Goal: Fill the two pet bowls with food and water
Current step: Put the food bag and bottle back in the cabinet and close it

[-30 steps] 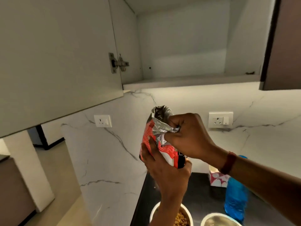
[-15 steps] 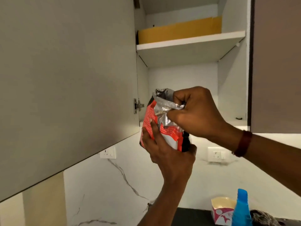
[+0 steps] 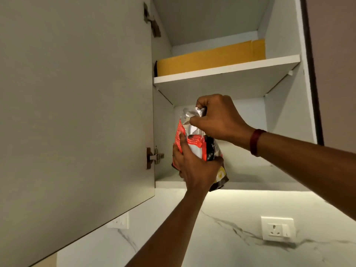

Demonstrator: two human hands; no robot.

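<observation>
Bag (image 3: 195, 142) up between both hands, shelf (image 3: 250, 182) just behind them: left hand (image 3: 194, 168) cups the base, right hand (image 3: 217, 120) pinches the crumpled foil top. Looks soft, crinkly, light, so support it underneath.

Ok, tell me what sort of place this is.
Probably a home kitchen: an open wall cabinet with a white shelf, a marble-look backsplash carrying a wall socket, and a foil food pouch held by the left hand and right hand.
</observation>
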